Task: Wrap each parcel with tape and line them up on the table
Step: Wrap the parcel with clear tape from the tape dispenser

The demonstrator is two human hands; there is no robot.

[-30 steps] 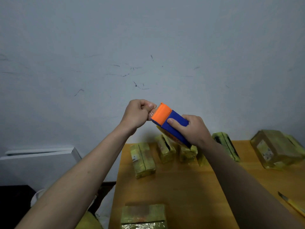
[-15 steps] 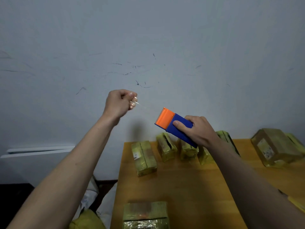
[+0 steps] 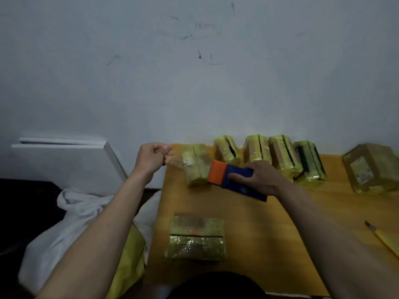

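Observation:
My right hand [image 3: 260, 180] grips a blue tape dispenser with an orange head [image 3: 232, 179], held above the wooden table [image 3: 280, 223]. My left hand [image 3: 153, 158] is curled and pinches the end of a clear tape strip [image 3: 181, 164] stretched from the dispenser. A yellow-green wrapped parcel [image 3: 196, 237] lies near the front of the table. Several wrapped parcels stand in a row at the back, from the leftmost parcel [image 3: 195, 165] to the dark one [image 3: 308, 162].
A larger brownish wrapped parcel [image 3: 371, 168] sits at the back right. A yellow utility knife [image 3: 383, 239] lies at the right edge. Left of the table are a white sack [image 3: 64, 219], a yellow bag [image 3: 127, 262] and white boards [image 3: 64, 160] against the wall.
My left hand pulled the tape end away from the dispenser to the left. Both hands have come down closer to the table, and the view has tilted downward.

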